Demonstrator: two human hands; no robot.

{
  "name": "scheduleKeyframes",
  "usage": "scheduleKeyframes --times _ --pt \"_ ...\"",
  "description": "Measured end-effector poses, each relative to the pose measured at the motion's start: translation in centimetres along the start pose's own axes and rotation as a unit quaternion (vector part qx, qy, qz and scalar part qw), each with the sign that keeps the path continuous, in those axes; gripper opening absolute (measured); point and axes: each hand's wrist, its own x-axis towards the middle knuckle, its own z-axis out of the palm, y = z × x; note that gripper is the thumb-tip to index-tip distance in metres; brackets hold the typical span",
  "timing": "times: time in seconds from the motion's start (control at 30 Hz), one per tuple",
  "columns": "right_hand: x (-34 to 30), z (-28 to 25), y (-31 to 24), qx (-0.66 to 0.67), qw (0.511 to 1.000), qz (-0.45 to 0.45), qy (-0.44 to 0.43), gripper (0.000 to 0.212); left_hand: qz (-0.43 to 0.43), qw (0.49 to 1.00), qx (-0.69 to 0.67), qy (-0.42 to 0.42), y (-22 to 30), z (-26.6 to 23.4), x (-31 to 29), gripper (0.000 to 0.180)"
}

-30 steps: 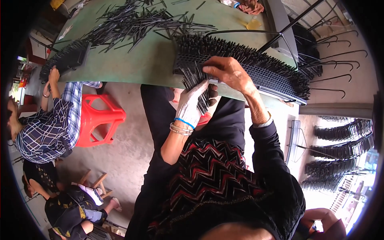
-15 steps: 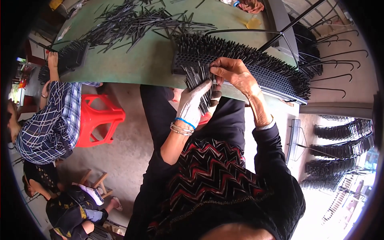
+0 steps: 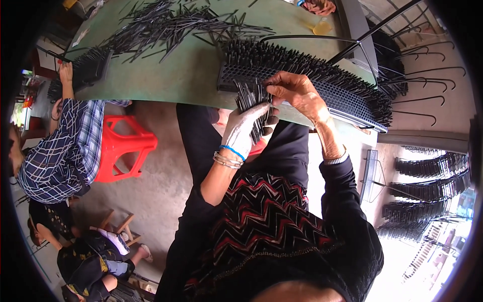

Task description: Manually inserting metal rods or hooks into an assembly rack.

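Observation:
My left hand [image 3: 240,132], in a white glove with dark fingertips, is closed round a bundle of thin black sticks [image 3: 247,98], which fan out above the thumb. At the bundle's upper right, my right hand [image 3: 297,94] is bare, its thumb and index finger pinched on a stick; the fingertips partly hide it. Just beyond both hands lies a long black perforated rack [image 3: 347,95]. Rows of upright black sticks [image 3: 302,61] fill its far part, while a band of holes along its near side shows no sticks.
Loose black sticks [image 3: 166,30] are heaped across the green table [image 3: 166,80]. A black rod frame [image 3: 347,50] rises over the rack, near hooked rods [image 3: 427,80] at right. At left, a co-worker [image 3: 55,146] reaches toward another rack [image 3: 90,70], near a red stool [image 3: 126,148].
The view has shifted slightly. My left hand keeps its hold on the bundle, and my right fingers stay pinched beside it, with only slight movement.

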Motion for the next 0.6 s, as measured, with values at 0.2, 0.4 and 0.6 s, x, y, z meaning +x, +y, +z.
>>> scheduleKeyframes --times 0.2,0.4,0.6 --pt "0.2 -0.3 -0.2 -0.056 0.998 0.003 -0.006 0.014 0.005 0.999 0.008 0.031 -0.2 0.4 0.1 0.018" --pt "-0.1 -1.1 -1.4 -0.105 0.987 -0.057 0.105 0.013 0.013 0.997 -0.040 0.064 -0.2 -0.6 1.4 0.018" --pt "2.4 -0.4 -1.1 -0.166 0.935 -0.177 0.257 0.010 -0.022 0.997 -0.074 0.012 -0.9 0.2 2.2 0.015"
